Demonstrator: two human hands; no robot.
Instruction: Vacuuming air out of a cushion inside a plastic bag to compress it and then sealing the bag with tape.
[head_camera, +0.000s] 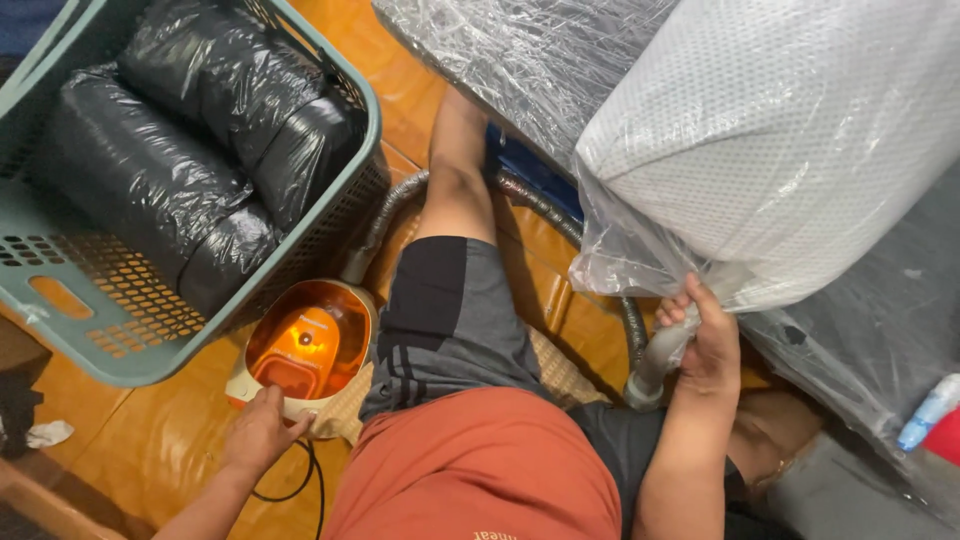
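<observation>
I sit on a wooden floor with one leg stretched forward. My left hand (262, 430) rests against the near side of a small orange and white vacuum cleaner (305, 350). Its grey ribbed hose (530, 200) curves from the cleaner behind my leg to my right side. My right hand (700, 345) grips the grey hose end (658, 360), which is pushed into the mouth of a clear plastic bag (620, 265) holding a white pillow (790, 140).
A grey-green laundry basket (130, 350) with black plastic-wrapped bundles (150, 170) stands at the left. Another plastic-wrapped dark bundle (530, 60) lies at the top. A black cord (305, 480) runs on the floor. A blue and white bottle (928, 410) lies at the right edge.
</observation>
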